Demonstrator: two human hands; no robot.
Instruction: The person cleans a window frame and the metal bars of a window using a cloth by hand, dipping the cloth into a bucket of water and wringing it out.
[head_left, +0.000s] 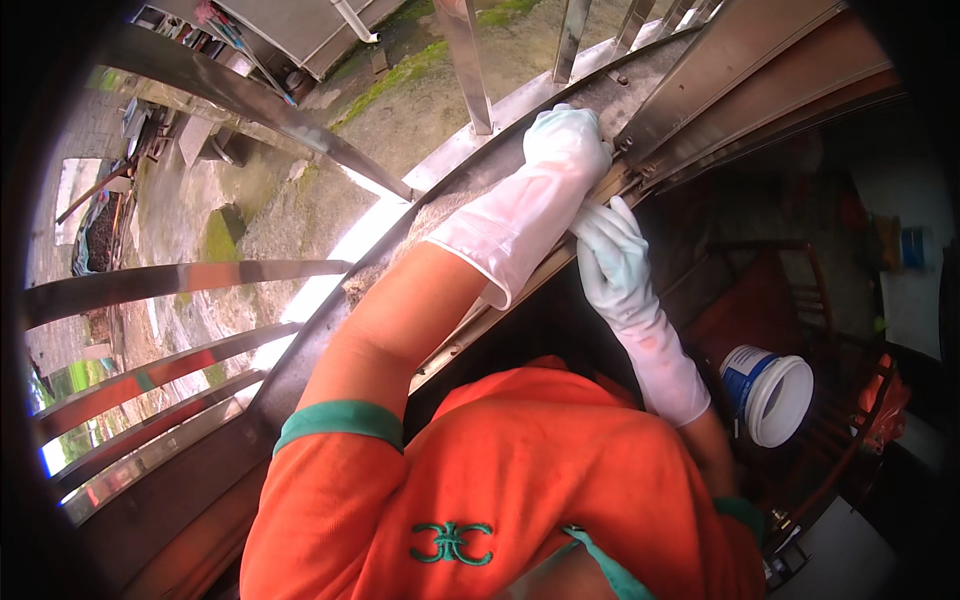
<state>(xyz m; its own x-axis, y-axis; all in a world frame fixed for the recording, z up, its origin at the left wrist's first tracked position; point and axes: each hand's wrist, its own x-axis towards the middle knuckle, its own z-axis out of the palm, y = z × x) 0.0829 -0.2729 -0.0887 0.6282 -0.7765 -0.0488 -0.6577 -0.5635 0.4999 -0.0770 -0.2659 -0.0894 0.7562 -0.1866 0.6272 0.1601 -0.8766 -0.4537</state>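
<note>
My left hand (568, 142), in a white translucent rubber glove, is curled with its knuckles up on the window sill (510, 161), close to the window frame's metal track (544, 262). Whether something is inside its fingers is hidden. My right hand (611, 251), gloved likewise, is on the room side of the track, with fingertips near the frame's lower edge and its fingers bent together. What it touches or holds does not show. The brown metal sash frame (720, 82) stands just beyond both hands.
Metal security bars (187, 277) rise outside the sill, with a mossy concrete yard (255, 195) beyond. A white plastic bucket with a blue label (780, 401) stands in the room at the right, near a dark red chair (814, 289).
</note>
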